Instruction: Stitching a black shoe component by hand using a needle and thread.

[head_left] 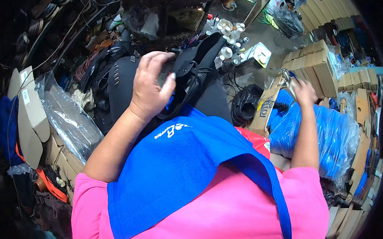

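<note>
My left hand [152, 85] is raised over my lap, fingers bent and thumb apart, holding nothing. Right beside it stands a black high-topped shoe [196, 64] with laces, its opening facing up and away. Out to the right, my right hand [304, 92] reaches over an open cardboard box [267, 108]. Its fingers are drawn together by a small metal tool [288, 76] with dark handles; what they grip is too small to make out. A blue apron [168, 161] covers my lap.
Right of me lies a plastic-wrapped blue bundle [323, 134], with stacked cardboard boxes [313, 65] beyond. Several white bottles [229, 44] stand ahead. A black round container [246, 102] sits near the cardboard box. At left are a clear plastic bag [68, 110] and beige boards [31, 121].
</note>
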